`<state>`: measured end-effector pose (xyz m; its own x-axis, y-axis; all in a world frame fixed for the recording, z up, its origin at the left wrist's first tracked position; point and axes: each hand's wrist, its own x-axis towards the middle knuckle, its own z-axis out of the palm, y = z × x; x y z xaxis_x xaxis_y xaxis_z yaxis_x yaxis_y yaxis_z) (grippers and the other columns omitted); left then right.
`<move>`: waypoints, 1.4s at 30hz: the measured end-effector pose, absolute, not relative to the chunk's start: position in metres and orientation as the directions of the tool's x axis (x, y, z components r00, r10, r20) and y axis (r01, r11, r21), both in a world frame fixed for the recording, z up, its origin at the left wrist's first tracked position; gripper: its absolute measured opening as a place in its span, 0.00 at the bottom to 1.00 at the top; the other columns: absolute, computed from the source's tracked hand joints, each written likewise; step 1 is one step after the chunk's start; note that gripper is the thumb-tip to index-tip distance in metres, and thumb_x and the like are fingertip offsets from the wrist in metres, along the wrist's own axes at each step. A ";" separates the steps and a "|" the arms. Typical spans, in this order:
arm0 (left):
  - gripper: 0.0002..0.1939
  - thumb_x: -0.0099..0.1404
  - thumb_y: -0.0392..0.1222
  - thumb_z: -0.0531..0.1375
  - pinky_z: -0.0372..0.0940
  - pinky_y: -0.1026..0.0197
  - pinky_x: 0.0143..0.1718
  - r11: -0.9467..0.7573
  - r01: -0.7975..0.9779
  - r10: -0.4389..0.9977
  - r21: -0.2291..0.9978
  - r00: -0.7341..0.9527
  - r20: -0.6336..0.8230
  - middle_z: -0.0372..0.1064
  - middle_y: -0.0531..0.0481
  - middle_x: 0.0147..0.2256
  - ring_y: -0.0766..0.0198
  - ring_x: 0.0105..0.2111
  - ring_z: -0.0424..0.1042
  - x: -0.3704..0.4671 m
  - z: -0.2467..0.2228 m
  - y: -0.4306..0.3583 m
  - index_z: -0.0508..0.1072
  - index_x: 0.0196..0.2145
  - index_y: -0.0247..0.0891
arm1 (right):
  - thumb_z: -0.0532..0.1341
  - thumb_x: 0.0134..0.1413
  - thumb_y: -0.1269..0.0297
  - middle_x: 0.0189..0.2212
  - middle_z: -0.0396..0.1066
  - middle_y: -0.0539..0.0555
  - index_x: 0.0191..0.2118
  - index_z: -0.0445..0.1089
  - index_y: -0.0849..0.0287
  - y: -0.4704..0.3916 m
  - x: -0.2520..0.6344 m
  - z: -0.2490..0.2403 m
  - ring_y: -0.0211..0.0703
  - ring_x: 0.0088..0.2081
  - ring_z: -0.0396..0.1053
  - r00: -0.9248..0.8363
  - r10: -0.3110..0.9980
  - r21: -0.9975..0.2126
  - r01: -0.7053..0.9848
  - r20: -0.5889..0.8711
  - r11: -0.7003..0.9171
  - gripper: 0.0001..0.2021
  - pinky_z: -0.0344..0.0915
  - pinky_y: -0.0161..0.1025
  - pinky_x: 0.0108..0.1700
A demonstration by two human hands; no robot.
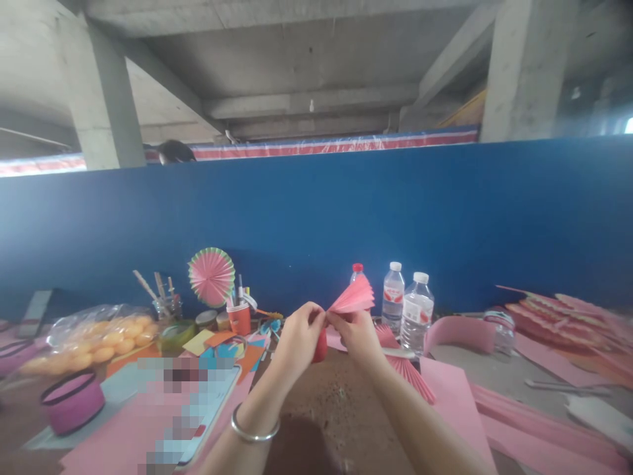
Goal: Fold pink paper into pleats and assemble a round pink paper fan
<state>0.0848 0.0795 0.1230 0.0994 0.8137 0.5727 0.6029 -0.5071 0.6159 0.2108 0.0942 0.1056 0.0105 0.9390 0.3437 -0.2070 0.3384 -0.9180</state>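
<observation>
A pleated pink paper fan (355,295) is held up over the middle of the table, its folds spread toward the upper right. My left hand (302,333) pinches its narrow end, wearing a silver bangle on the wrist. Close against it, my right hand (357,335) has its fingers closed on the same gathered end. A red object (320,347) shows just below and between the hands; what it is, I cannot make out. More folded pink paper (408,373) lies right of my right hand.
Water bottles (417,313) stand behind at the right. Pink sheets (452,402) lie at the right. An orange cup (240,319) with pens, a round fan (211,277), a bag of orange balls (106,336) and a purple ring (72,404) are at the left. A blue partition (297,224) rises behind.
</observation>
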 end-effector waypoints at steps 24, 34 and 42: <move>0.10 0.56 0.40 0.58 0.62 0.65 0.28 -0.515 0.360 0.841 0.778 0.037 0.540 0.73 0.52 0.25 0.64 0.26 0.70 0.081 0.134 0.074 0.76 0.35 0.38 | 0.65 0.38 0.61 0.12 0.50 0.40 0.27 0.69 0.65 0.089 0.213 0.113 0.25 0.14 0.41 -0.117 0.954 -0.865 -0.461 0.277 0.195 0.12 0.36 0.30 0.17; 0.09 0.55 0.41 0.59 0.64 0.63 0.30 -0.488 0.311 0.863 0.816 0.029 0.505 0.75 0.48 0.27 0.61 0.29 0.73 0.081 0.134 0.074 0.77 0.31 0.36 | 0.64 0.39 0.61 0.10 0.44 0.39 0.20 0.64 0.62 0.085 0.214 0.117 0.27 0.14 0.37 -0.169 0.944 -0.856 -0.488 0.283 0.169 0.10 0.34 0.31 0.18; 0.09 0.53 0.44 0.61 0.63 0.65 0.25 -0.457 0.286 0.879 0.842 0.005 0.476 0.74 0.48 0.24 0.61 0.25 0.72 0.081 0.132 0.076 0.76 0.29 0.36 | 0.63 0.39 0.60 0.11 0.45 0.39 0.21 0.65 0.62 0.084 0.216 0.119 0.27 0.15 0.38 -0.177 0.943 -0.871 -0.459 0.283 0.175 0.11 0.34 0.31 0.18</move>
